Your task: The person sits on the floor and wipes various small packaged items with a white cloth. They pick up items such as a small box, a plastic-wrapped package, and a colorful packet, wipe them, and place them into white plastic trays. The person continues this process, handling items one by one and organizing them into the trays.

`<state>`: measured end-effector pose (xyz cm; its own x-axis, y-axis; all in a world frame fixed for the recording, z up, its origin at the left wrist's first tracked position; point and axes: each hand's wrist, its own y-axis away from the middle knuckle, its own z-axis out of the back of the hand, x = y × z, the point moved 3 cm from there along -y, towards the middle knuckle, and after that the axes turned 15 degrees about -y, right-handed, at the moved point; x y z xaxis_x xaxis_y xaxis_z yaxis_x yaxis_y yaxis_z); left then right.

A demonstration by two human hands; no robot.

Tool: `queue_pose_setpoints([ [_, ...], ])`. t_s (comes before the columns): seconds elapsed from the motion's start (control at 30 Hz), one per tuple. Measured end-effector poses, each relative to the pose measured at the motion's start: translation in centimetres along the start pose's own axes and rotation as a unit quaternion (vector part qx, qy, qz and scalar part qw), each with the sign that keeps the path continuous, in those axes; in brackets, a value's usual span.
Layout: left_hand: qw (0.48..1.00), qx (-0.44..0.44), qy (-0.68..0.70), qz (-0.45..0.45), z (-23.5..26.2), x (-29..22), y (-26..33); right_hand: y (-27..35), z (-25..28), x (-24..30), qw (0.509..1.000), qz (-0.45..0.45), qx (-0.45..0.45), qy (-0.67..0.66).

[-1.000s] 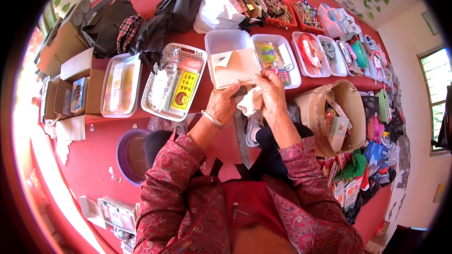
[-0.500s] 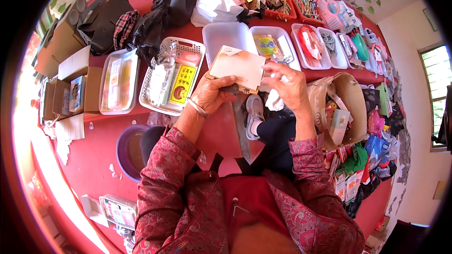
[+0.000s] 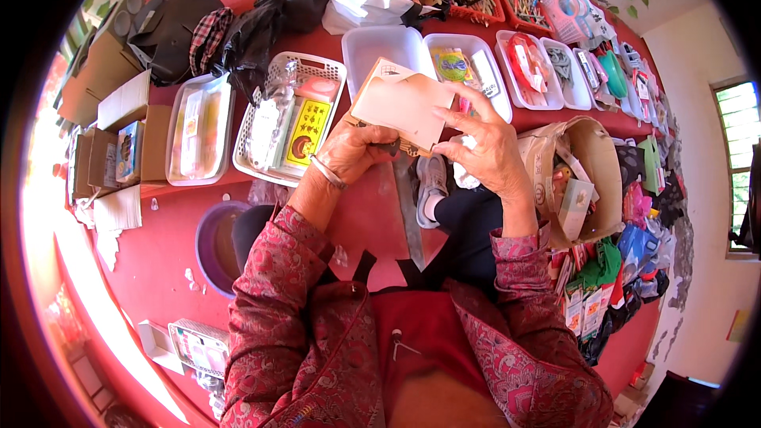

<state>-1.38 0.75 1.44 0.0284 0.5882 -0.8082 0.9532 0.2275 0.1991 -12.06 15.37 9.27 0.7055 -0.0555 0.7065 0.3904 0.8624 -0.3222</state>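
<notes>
My left hand (image 3: 357, 152) grips the lower edge of a flat tan paper packet (image 3: 400, 103) and holds it up over the red floor. My right hand (image 3: 485, 147) pinches the packet's right side, fingers spread across its face, with a bit of white tissue (image 3: 466, 143) tucked under the palm. A bangle sits on my left wrist. Just behind the packet stands an empty white tray (image 3: 379, 46). My legs and a grey shoe (image 3: 432, 186) lie below the hands.
A row of white trays (image 3: 547, 71) with small goods runs to the right. A white basket (image 3: 273, 123) and clear box (image 3: 196, 139) sit left, with cardboard boxes (image 3: 119, 127) and black bags (image 3: 238, 24) behind. An open brown bag (image 3: 590, 170) stands right; a purple bowl (image 3: 216, 238) lies near-left.
Both hands have lifted from low over the tray. The tan packet, first lying in the white tray, is now raised and held between both hands, and has grown nearer to the camera.
</notes>
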Motion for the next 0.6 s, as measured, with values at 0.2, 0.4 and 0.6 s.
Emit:
queue_pose_setpoints([
  [0.2, 1.000, -0.008, -0.017, 0.020, -0.1, 0.1, 0.1, 0.1, 0.1, -1.0, 0.999, 0.022, 0.024, 0.019],
  [0.4, 0.999, -0.017, -0.032, 0.005, -0.2, 0.6, -0.3, 0.3, -0.5, -1.2, 0.997, 0.070, 0.014, 0.024],
  [0.6, 0.999, -0.022, -0.037, 0.013, -0.2, 1.0, -0.7, 0.7, -0.4, -1.6, 0.995, -0.022, -0.093, 0.026],
])
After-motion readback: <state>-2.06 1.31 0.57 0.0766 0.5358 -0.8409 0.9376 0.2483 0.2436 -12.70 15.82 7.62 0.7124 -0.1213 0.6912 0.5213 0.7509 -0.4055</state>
